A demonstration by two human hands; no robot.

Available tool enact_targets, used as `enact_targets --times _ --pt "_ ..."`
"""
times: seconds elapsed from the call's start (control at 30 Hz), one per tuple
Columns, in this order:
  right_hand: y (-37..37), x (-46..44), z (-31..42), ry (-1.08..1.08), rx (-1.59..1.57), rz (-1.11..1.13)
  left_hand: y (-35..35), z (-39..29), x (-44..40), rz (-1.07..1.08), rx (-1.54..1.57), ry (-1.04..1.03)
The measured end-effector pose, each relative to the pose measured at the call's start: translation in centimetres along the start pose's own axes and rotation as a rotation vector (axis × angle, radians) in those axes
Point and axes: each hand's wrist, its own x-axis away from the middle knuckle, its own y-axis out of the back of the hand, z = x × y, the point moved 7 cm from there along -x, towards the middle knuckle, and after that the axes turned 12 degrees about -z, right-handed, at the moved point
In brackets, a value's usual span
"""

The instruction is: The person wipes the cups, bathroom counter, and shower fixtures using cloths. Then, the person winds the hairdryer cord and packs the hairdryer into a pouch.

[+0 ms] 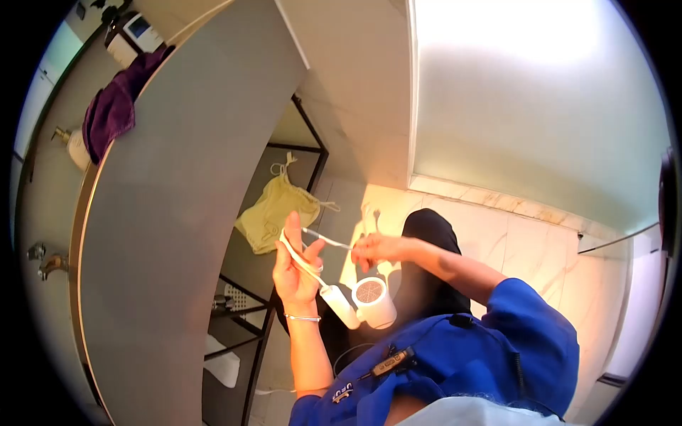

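Observation:
A white hair dryer is close to my body, its round grille facing up and its handle slanting toward my left hand. From the handle's end the white cord runs up to my left hand, where it loops around the raised fingers. Across to the right, the cord stretches to my right hand, whose fingers are closed on it. What supports the dryer's body is hard to see; it is in front of my dark-clothed legs.
A pale yellow drawstring bag lies on the black-framed shelf beneath the grey counter front. Purple cloth drapes over the counter edge near bottles and a tap. A frosted glass panel stands at the right, above marble-patterned floor.

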Motion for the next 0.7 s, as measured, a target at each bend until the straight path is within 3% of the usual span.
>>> enact_targets --times 0.03,0.07,0.1,0.13,0.2,0.23,0.27,0.3,0.33,0.37,0.43,0.57,0.63,0.67,0.7 --pt "-0.4 0.8 0.0 0.065 0.111 0.004 1.0 0.5 -0.4 -0.137 -0.155 -0.068" --pt "-1.3 1.7 1.0 0.219 0.341 -0.026 1.9 0.9 -1.3 -0.080 -0.288 -0.086" --pt "-2.2 2.9 3.0 0.377 0.576 -0.058 1.9 1.5 -1.7 -0.163 -0.481 -0.157" --pt "-2.2 3.3 4.6 0.376 0.579 -0.073 1.8 2.2 -2.2 -0.185 -0.638 -0.191" --pt "-2.5 3.1 7.2 0.215 0.960 0.156 1.8 2.8 -2.4 -0.213 -0.794 -0.209" --pt "-1.9 2.6 8.2 0.384 0.907 0.305 1.5 3.6 -2.5 -0.129 -1.097 -0.143" --pt "-0.3 1.0 8.6 0.217 1.017 0.340 1.4 4.5 -2.4 -0.033 -1.399 -0.075" --pt "0.7 1.7 11.2 0.030 0.874 0.296 1.6 6.4 -1.8 -0.042 -1.333 -0.069" --pt "1.0 2.2 11.6 -0.105 0.795 0.475 0.5 6.8 -1.2 -0.012 -1.441 -0.011" --pt "1.4 2.0 12.5 -0.102 0.781 0.465 -0.5 7.2 -0.7 0.020 -1.549 0.051" --pt "2.0 1.9 14.3 -0.003 0.711 0.449 1.0 6.6 -0.1 -0.102 -1.306 0.338" --pt "4.3 2.7 14.6 0.023 0.444 0.368 -1.7 6.8 3.5 0.020 -0.859 0.567" --pt "2.8 2.2 12.5 0.093 0.108 0.546 -3.4 6.9 3.8 0.244 -0.643 0.423" --pt "2.2 1.6 10.5 0.085 -0.129 0.603 -4.3 6.4 4.0 0.265 -0.613 0.329" --pt "2.2 1.7 9.9 0.144 -0.146 0.563 -4.4 5.6 4.0 0.223 -0.483 0.248"
